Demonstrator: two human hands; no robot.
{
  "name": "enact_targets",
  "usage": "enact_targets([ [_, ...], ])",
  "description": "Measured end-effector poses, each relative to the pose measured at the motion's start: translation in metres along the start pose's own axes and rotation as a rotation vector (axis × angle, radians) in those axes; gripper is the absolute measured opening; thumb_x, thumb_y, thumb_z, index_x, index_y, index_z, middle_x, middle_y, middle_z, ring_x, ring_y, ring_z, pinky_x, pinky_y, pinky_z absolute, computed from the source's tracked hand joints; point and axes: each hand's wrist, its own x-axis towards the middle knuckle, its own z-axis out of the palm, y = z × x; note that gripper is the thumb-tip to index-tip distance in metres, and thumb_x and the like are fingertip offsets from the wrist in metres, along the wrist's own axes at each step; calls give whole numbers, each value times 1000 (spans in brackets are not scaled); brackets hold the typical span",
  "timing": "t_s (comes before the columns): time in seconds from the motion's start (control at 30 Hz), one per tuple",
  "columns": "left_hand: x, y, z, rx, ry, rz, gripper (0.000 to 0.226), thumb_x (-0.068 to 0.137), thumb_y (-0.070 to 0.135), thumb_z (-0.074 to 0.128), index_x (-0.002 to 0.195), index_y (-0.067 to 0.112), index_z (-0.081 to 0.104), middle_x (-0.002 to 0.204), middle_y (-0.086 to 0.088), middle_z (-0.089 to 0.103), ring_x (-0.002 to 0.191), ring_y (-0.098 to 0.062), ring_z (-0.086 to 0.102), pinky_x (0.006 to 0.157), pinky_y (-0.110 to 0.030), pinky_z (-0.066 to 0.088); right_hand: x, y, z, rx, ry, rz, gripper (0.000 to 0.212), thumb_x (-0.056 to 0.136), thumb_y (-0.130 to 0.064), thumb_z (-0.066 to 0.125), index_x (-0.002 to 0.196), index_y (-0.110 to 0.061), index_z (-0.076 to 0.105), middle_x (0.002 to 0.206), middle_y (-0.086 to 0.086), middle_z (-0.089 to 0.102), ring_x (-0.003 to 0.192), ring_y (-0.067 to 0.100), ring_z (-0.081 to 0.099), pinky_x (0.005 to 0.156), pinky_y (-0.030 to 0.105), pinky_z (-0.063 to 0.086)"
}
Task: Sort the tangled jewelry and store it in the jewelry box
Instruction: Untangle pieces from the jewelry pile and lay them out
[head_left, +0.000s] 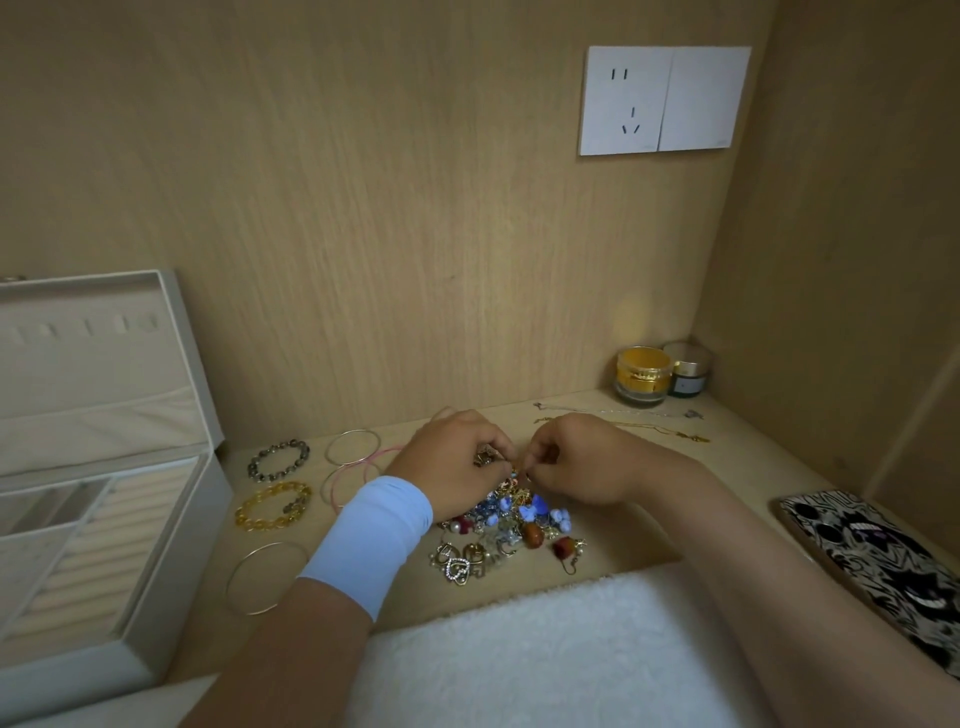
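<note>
Both hands are curled over the far edge of the pile of jewelry (514, 519), which lies on the wooden shelf just beyond a white towel (545, 654). The left hand (452, 457) pinches a small gold piece (485, 458) between thumb and fingertips. The right hand (582, 462) pinches a tiny bit of the pile just beside it (too small to say whether it is a hook or a chain link). The two sets of fingertips nearly touch.

The main risk, as I judge it, is pulling apart too hard. A fine link could snap, or the joined piece could drag earrings and beads out of the pile toward the shelf edge. A small stud that springs free could also vanish into the towel's fluff.

The pile itself has no clear direction. It is a loose patch that runs from the hands back toward the person and spreads a little wider at its near end. The thin chains (623, 423) already laid out run left to right along the back wall. The jewelry box (182, 545) stands open at the left, well apart from the hands, with its lid upright at the far side and its trays facing up. Bracelets (275, 483) lie flat between it and the pile.
</note>
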Motion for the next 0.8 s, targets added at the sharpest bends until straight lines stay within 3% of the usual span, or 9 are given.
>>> enact_targets([
  [0.07,0,5,0,-48,11,-10,6,89,36,67,89,42,67,99,22,60,110,-7,47,102,-33,38,-3,1,-5,114,55,22,10,91,-18,66,86,-23,73,76,-12,69,64,-3,60,62,13,45],
  [0.17,0,14,1,-262,43,-89,3,83,38,73,84,37,70,86,18,70,91,-1,63,92,-32,50,-6,0,-10,379,153,56,9,88,-9,70,83,-14,76,65,-3,71,48,7,58,52,20,48],
  [0.27,0,19,-4,-453,99,-156,9,81,31,79,84,29,72,80,7,74,80,-7,69,83,-31,56,-7,-6,-10,566,227,63,3,87,-9,74,88,-7,76,62,1,69,44,9,53,46,21,43],
  [0.4,-3,17,-17,-585,110,-238,11,81,18,80,89,22,73,82,2,76,83,-15,72,74,-36,59,-8,-17,-13,699,225,41,10,86,-10,77,95,-4,74,70,3,73,43,11,54,41,19,38],
  [0.5,-9,16,-26,-582,78,-251,17,81,13,79,93,21,70,79,3,76,73,-15,71,79,-39,59,-9,-28,-11,724,202,-8,12,86,-5,76,96,0,74,70,3,74,40,10,52,38,16,38],
  [0.63,-28,7,-38,-406,67,-261,9,81,20,79,81,27,73,73,9,74,73,-8,70,80,-29,54,-7,-46,-1,628,140,-94,6,86,-5,76,92,-4,76,72,5,69,43,8,52,44,19,43],
  [0.8,-64,-10,-62,-164,13,-298,10,74,27,83,76,27,73,62,18,67,59,5,58,62,-17,42,-1,-80,14,503,-47,-162,10,86,-7,76,96,-10,75,75,1,70,45,2,53,46,17,44],
])
